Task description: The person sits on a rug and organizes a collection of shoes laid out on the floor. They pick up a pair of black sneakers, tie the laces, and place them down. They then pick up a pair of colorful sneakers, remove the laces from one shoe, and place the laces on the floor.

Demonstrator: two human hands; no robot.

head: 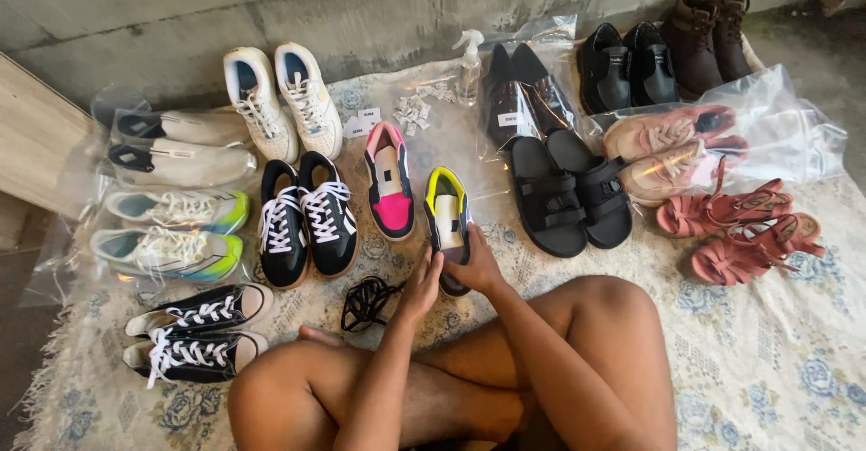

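- Both hands close on one lace-less sneaker with a yellow collar (448, 212): the left hand (422, 286) grips its heel end from the left, the right hand (475, 266) wraps the heel from the right, fingers curled.
- That sneaker lies on the floral cloth (767, 361), toe pointing away — just in front of the crossed legs.
- Left of it, near the left hand, a loose black lace (365, 302) sits bundled.
- Its mate, with a pink toe (391, 180), stands just left of it.
- Further left — black sneakers with white laces (307, 216).
- Right of it, black strap sandals (573, 194).
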